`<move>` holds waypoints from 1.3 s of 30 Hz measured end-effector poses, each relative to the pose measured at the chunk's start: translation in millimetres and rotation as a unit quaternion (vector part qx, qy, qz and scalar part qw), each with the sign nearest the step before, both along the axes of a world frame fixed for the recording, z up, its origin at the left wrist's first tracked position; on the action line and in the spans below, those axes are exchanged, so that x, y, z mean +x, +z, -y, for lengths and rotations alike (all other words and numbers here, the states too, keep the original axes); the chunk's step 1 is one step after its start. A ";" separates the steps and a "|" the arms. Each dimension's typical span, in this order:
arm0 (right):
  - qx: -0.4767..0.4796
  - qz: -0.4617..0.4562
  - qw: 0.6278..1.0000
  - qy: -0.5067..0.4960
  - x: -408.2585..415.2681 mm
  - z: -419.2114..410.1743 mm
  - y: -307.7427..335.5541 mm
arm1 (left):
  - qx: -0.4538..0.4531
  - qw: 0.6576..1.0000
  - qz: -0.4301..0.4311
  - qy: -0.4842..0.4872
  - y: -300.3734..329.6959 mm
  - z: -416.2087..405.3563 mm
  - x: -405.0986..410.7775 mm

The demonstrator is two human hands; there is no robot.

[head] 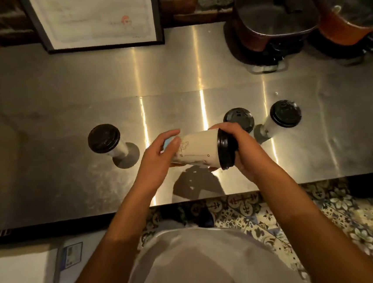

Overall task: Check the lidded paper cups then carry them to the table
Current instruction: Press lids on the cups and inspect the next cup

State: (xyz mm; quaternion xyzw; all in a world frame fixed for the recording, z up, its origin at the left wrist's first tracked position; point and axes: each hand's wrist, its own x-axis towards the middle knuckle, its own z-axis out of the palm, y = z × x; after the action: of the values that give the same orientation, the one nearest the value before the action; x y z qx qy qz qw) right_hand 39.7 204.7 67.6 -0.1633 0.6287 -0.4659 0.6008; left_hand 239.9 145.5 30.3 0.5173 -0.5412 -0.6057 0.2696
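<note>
I hold a white paper cup [199, 150] with a black lid on its side above the steel counter [63, 107], lid pointing right. My left hand [159, 157] grips its base end. My right hand [243, 145] wraps the lid end. Three more lidded cups stand upright on the counter: one to the left [104, 139], one just behind my right hand [239, 119], partly hidden, and one further right [285, 113].
Two glass-lidded pots [275, 11] [350, 7] sit on burners at the back right. A framed document [95, 17] leans against the brick wall at the back. The counter's front edge [187, 204] runs below my hands, with patterned floor tiles [325, 219] beneath.
</note>
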 end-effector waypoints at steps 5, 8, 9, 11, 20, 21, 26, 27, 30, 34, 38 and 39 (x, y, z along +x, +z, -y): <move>-0.078 -0.033 0.996 -0.014 -13.7 -29.5 23.3 | -0.036 0.998 -0.017 0.043 35.3 -37.7 -27.6; -0.140 -0.099 0.985 0.014 -20.4 -46.5 31.4 | -0.073 0.995 0.000 0.062 51.3 -54.3 -38.4; -0.161 -0.114 0.980 0.024 -22.8 -51.3 34.0 | -0.091 0.994 0.012 0.058 56.5 -58.1 -41.1; -0.194 -0.134 0.971 0.024 -28.7 -58.9 39.7 | -0.120 0.991 0.036 0.046 66.0 -63.4 -46.5; -0.214 0.004 0.975 -0.064 -41.1 -54.8 72.9 | -0.281 0.959 0.021 -0.038 111.2 -65.1 -48.4; -0.202 0.030 0.976 -0.071 -39.5 -53.9 76.3 | -0.309 0.950 0.005 -0.047 116.3 -64.5 -50.1; -0.174 0.111 0.976 -0.075 -36.7 -51.1 85.7 | -0.430 0.902 -0.017 -0.048 125.3 -60.4 -59.9; -0.177 0.095 0.977 -0.067 -37.9 -51.2 86.6 | -0.451 0.892 -0.008 -0.043 124.9 -60.6 -60.4; -0.200 0.039 0.979 -0.014 -42.9 -52.1 93.0 | -0.489 0.872 -0.007 -0.025 127.1 -61.9 -62.0; -0.223 0.002 0.974 0.031 -50.5 -49.7 106.1 | -0.526 0.849 -0.041 -0.030 138.9 -59.8 -67.2; -0.216 -0.005 0.976 0.014 -52.6 -46.0 112.8 | -0.564 0.822 -0.044 -0.058 143.4 -58.1 -69.3; -0.212 -0.006 0.977 0.014 -51.4 -46.1 112.8 | -0.566 0.821 -0.044 -0.053 142.3 -57.5 -68.7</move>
State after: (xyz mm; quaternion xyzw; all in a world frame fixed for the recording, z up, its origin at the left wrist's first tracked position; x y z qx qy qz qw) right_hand -11.7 250.8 180.3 -0.2984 0.5168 -0.5789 0.5556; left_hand 171.2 203.0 172.6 0.2173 -0.8030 -0.2277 0.5061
